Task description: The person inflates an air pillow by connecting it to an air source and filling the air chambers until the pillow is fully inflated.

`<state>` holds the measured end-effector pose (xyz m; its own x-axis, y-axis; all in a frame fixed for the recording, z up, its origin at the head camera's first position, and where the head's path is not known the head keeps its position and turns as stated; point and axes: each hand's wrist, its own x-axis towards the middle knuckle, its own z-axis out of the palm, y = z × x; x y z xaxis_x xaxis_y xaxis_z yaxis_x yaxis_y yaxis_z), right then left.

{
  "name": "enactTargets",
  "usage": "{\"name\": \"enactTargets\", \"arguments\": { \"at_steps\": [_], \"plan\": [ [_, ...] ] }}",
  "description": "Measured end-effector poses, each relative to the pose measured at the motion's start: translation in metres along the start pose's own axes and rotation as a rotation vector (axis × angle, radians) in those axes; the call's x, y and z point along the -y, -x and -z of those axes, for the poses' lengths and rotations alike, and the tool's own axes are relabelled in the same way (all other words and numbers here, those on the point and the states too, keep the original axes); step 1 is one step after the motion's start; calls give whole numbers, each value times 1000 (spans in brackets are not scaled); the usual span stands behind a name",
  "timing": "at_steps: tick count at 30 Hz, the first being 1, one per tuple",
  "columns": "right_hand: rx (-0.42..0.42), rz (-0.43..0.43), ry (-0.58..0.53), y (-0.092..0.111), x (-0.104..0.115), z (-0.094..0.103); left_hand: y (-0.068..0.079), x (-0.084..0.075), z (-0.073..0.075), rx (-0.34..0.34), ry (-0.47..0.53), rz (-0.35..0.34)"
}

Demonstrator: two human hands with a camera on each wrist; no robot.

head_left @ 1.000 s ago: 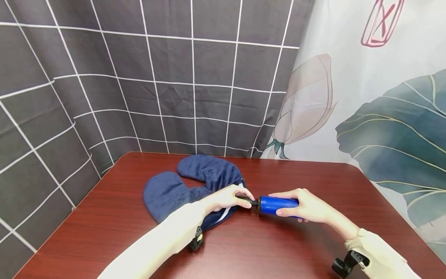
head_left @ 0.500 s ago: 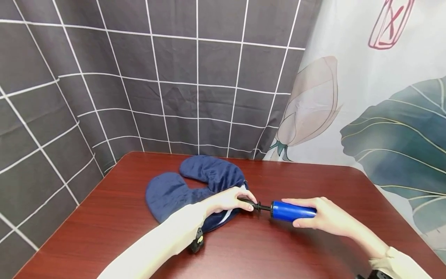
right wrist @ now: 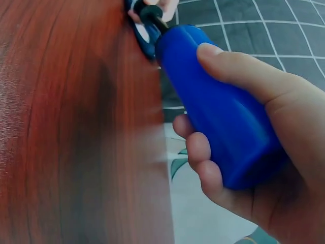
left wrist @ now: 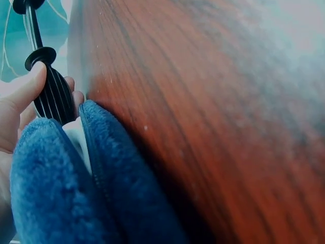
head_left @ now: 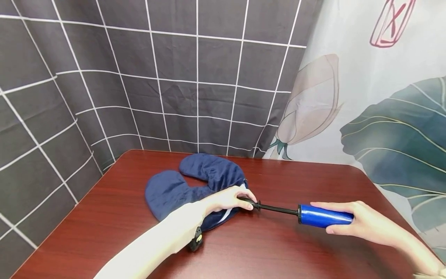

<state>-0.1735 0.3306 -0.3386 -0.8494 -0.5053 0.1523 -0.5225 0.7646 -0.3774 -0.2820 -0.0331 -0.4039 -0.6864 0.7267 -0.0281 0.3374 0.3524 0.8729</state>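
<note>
A hand pump with a blue barrel [head_left: 322, 216] and a ribbed black handle [left wrist: 55, 96] lies across both hands, its black rod [head_left: 278, 209] showing long between the two. My right hand [head_left: 366, 223] grips the barrel, thumb on one side and fingers curled round the other. The handle end is pinched by my left hand [head_left: 231, 199] at the edge of a navy plush U-shaped neck pillow [head_left: 167, 192]. Between the pillow's zipper edges a white inner part [left wrist: 77, 138] shows right at the handle. The pillow looks flat and soft on the table.
The reddish-brown wooden table [head_left: 265, 252] carries the pillow on its left half. A dark grid-patterned curtain [head_left: 174, 97] hangs behind it, and a white floral curtain [head_left: 348, 97] hangs at the right. A black wrist camera [head_left: 196, 239] sits under the left sleeve.
My right hand has drawn the blue barrel to the right, away from the left hand, and much more of the black rod shows. The left hand and the pillow stay nearly in place.
</note>
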Motion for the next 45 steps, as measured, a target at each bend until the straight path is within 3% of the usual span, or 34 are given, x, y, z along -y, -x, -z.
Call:
{"name": "enactTargets", "arguments": {
  "at_steps": [7, 19, 25, 33, 39, 45],
  "plan": [
    [-50, -38, -37, -17, 3, -17, 3, -1, 2, -24, 47, 31],
    [-21, 10, 48, -62, 24, -47, 3, 1, 1, -46, 58, 46],
    [2, 10, 64, -75, 37, -59, 3, 1, -1, -48, 20, 35],
    [8, 34, 94, -68, 36, -53, 6, -1, -3, -43, 5, 13],
    [8, 4, 96, -48, 28, -42, 5, -4, -4, -33, 10, 39],
    [-17, 35, 104, -28, 18, -28, 4, -3, -5, -20, 22, 41]
  ]
}}
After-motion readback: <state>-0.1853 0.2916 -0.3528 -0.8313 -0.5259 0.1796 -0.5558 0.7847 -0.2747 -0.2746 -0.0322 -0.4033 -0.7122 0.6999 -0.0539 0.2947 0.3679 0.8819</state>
